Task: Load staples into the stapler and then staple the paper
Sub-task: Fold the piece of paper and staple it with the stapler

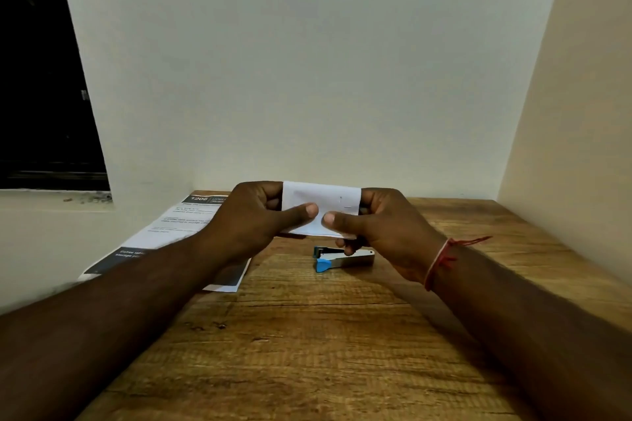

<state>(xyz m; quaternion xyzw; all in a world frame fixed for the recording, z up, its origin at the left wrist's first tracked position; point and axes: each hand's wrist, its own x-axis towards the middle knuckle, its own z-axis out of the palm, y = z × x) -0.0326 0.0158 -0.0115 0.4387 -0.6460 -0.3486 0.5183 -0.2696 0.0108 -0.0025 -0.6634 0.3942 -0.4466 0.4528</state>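
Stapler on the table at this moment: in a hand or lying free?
Lying free. The stapler rests on the wooden table below both hands; the left hand and right hand grip the small white paper instead.

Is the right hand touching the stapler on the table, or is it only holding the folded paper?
Cannot tell. In the head view the right hand grips the folded paper, but its lower fingers overlap the stapler, hiding any gap.

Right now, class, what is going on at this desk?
A person holds a small folded white paper up in both hands, the left hand and right hand pinching it with thumbs nearly meeting. The blue and silver stapler lies untouched on the wooden table just below. A printed sheet lies flat at the left, partly under the left forearm.
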